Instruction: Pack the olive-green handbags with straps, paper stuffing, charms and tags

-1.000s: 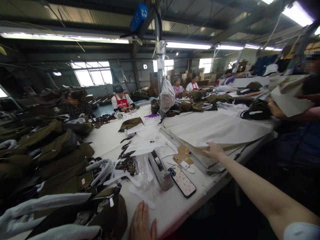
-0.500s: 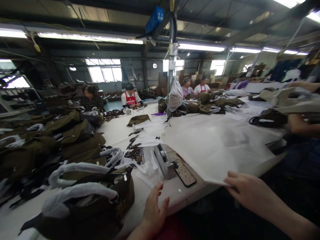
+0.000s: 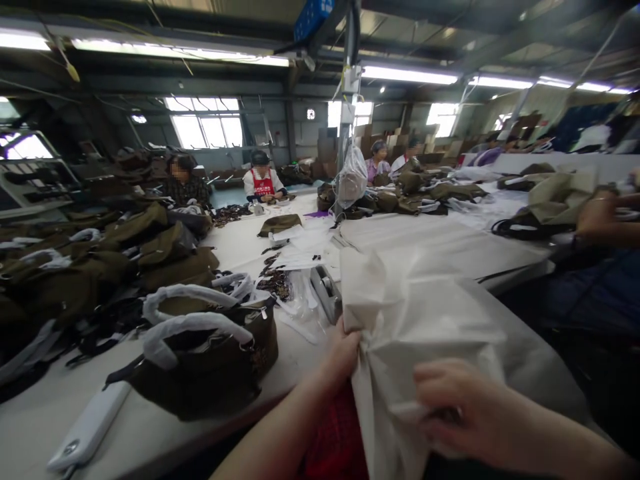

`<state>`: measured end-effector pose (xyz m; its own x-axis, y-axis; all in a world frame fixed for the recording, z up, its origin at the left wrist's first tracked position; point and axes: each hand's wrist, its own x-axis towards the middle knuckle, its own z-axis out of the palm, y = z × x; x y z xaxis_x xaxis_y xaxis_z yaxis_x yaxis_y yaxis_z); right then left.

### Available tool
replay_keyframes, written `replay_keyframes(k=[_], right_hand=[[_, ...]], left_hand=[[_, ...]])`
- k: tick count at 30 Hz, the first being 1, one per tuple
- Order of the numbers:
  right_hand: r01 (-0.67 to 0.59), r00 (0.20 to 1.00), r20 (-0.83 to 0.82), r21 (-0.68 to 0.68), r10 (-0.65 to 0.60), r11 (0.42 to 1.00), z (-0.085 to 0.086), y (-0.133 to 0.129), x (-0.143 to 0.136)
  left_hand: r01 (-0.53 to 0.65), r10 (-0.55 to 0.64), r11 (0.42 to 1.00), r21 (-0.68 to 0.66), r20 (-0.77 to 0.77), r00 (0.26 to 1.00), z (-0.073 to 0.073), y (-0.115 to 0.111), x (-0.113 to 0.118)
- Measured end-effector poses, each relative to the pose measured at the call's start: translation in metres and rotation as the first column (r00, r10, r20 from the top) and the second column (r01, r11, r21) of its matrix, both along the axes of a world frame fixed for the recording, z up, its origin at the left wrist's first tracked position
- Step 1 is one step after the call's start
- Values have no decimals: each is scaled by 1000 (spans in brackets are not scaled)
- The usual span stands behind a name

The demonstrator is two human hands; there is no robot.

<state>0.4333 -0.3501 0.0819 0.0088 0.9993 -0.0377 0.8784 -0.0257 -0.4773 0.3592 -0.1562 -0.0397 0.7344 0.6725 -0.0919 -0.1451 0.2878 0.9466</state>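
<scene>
A large sheet of white paper (image 3: 425, 300), creased and bunched, hangs over the table's front edge toward my lap. My left hand (image 3: 344, 352) is closed on its gathered left edge. Lower right, my right hand (image 3: 453, 403) has its fingers curled against the front of the sheet; motion blurs it slightly. Left of my hands, a dark olive handbag (image 3: 200, 373) with handles wrapped in white stands upright on the table. Just beyond my left hand, a grey tape dispenser (image 3: 326, 293) is partly covered by the paper.
More olive bags (image 3: 150, 257) are heaped on the left. A white device (image 3: 90, 430) lies at the front left. Clear plastic (image 3: 305, 303) lies beside the dispenser. A post with a hanging plastic bag (image 3: 353, 179) rises mid-table. Other people sit across the table; another's arm (image 3: 605, 217) is at right.
The paper sheet, flat on the table before, has been pulled toward me and bunched up. My left hand has taken hold of it. The phone is now hidden, and the view has shifted slightly.
</scene>
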Motion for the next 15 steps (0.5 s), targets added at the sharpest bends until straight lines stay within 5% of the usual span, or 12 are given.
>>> replay_keyframes(k=[3, 5, 10, 15], right_hand=[[335, 942, -53, 171, -331, 927, -2, 29, 35], [435, 898, -149, 143, -415, 889, -17, 41, 54], [314, 914, -245, -74, -322, 947, -57, 62, 42], [173, 933, -299, -115, -200, 978, -76, 75, -1]], left_hand=[[176, -159, 975, -139, 126, 979, 1, -8, -33], [222, -185, 936, -274, 155, 970, 1, -12, -54], [194, -149, 903, -383, 144, 978, -2, -14, -84], [318, -323, 935, -153, -7, 946, -14, -14, -100]])
